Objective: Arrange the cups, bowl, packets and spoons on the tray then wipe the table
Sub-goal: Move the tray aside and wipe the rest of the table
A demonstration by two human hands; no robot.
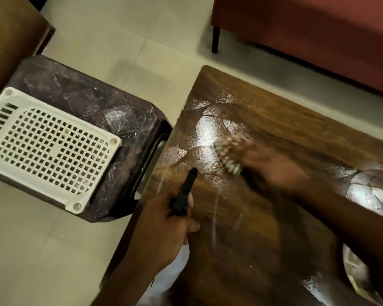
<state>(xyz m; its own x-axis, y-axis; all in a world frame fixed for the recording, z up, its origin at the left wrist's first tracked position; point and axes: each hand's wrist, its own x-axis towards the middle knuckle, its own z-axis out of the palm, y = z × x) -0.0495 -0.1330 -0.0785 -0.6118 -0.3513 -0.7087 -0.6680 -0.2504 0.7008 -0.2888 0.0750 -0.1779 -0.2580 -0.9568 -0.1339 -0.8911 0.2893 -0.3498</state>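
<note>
Much here is smeared by motion: the right hand (272,171) at about 3 o'clock from the frame's middle is a blur, pressed flat on a checked cloth (229,154) that lies on the wooden table (296,120), and whether the fingers are curled round the cloth or merely spread over it cannot be told. The left hand (164,230), toward 6 o'clock, is clearer and is clamped on a spray bottle (184,195), whose black nozzle points toward 12 o'clock and whose pale body is mostly hidden beneath the palm and cut off by the lower edge. Wet, shiny streaks lie on the table top around the cloth and again toward 4 o'clock. At 5 o'clock a pale object at the table's corner is cropped and too blurred to name. At 9 o'clock a white perforated tray (49,149) lies on a dark plastic stool (111,115) just beside the table's edge; nothing can be seen in it, and its left end runs out of frame. A red sofa (307,29) stands at 1 o'clock
</note>
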